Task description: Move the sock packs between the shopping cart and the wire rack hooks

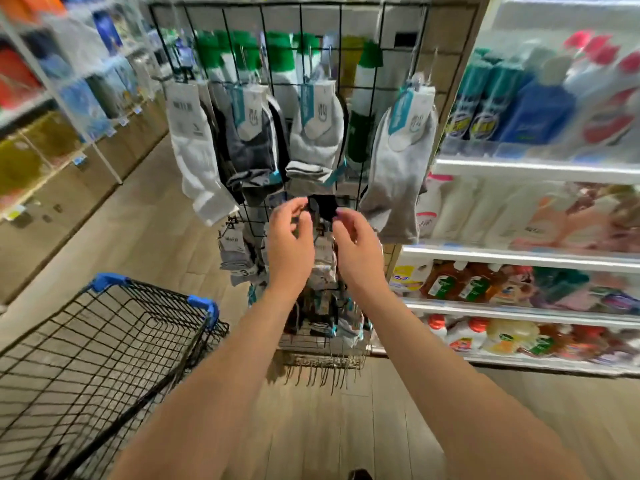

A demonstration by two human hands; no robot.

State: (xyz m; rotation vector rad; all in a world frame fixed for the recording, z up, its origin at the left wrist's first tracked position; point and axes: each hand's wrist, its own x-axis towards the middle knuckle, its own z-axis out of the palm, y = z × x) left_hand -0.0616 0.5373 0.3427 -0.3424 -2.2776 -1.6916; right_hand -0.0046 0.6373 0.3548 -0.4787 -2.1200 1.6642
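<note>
1. Black wire shopping cart [104, 348] with blue corners is standing nearest, at lower left.
2. Left hand [289, 244] and right hand [356, 247] are reaching up side by side, fingertips pinching a black sock pair [323, 206].
3. The sock pair is hanging mid-height on the wire grid rack [360, 36], below a grey sock pair [317, 147].
4. Cleaning bottles [519, 98] are lining the shelves [519, 168] at right.

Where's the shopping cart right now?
In the head view, the cart stands at the lower left, on the floor beside the sock rack, left of the left hand.
</note>
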